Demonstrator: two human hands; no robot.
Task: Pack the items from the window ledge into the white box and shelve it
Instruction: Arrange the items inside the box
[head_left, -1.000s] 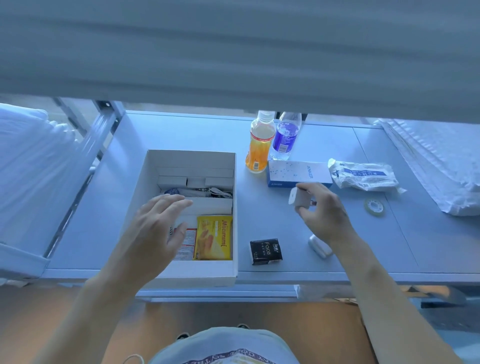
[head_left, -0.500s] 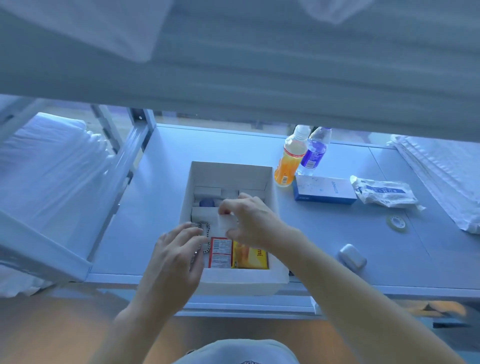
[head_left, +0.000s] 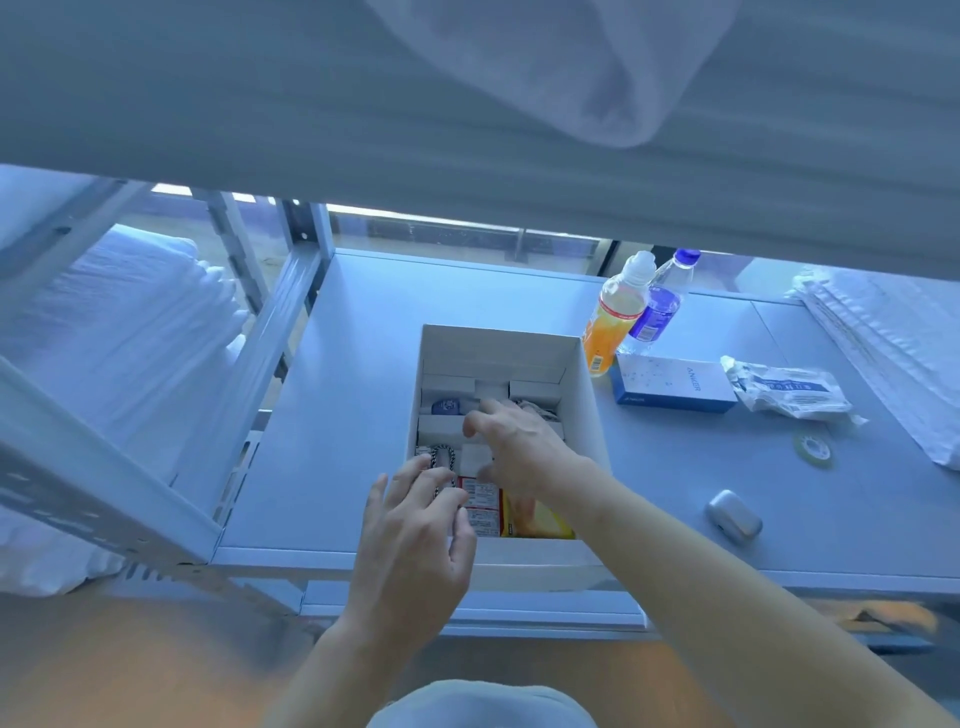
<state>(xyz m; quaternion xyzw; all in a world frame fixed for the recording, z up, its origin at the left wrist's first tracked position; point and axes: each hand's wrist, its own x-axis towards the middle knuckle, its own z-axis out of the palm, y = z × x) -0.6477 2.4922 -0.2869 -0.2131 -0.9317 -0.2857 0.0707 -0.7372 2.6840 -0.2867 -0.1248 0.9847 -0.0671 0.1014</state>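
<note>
The white box (head_left: 592, 395) sits on the table (head_left: 358, 374); my right hand (head_left: 519, 441) reaches inside it, and I cannot tell what its grip holds; my left hand (head_left: 415, 525) hovers at the near corner with loose, empty fingers.

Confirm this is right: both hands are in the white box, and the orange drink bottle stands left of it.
Not quite. The head view shows the orange drink bottle standing to the right of the white box, by its far corner. Both the left hand and right hand do reach into the box.
</note>
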